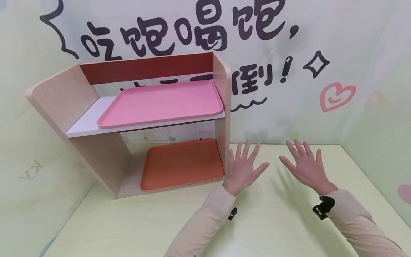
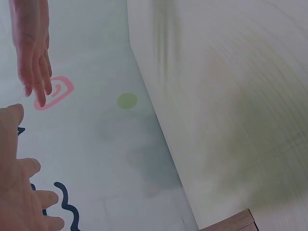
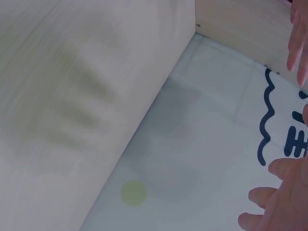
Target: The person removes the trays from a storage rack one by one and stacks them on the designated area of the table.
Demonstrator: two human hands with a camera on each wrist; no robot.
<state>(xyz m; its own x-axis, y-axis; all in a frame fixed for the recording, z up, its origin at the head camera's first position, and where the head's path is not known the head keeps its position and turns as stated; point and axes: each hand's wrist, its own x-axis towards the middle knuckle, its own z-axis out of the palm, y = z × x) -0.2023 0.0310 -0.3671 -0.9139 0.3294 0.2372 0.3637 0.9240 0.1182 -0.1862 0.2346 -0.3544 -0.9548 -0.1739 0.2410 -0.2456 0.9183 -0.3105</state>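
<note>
a pink heart (image 1: 337,95) and black lettering (image 1: 179,34) mark the wall.

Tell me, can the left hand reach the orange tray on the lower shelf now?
Probably yes. The left hand is open beside the shelf's side panel, and the orange tray lies uncovered behind an open front.

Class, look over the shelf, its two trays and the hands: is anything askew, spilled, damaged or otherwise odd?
Nothing stands out. The pink tray lies flat on the upper board of the shelf, the orange tray flat below. The left hand and right hand are spread, holding nothing.
</note>
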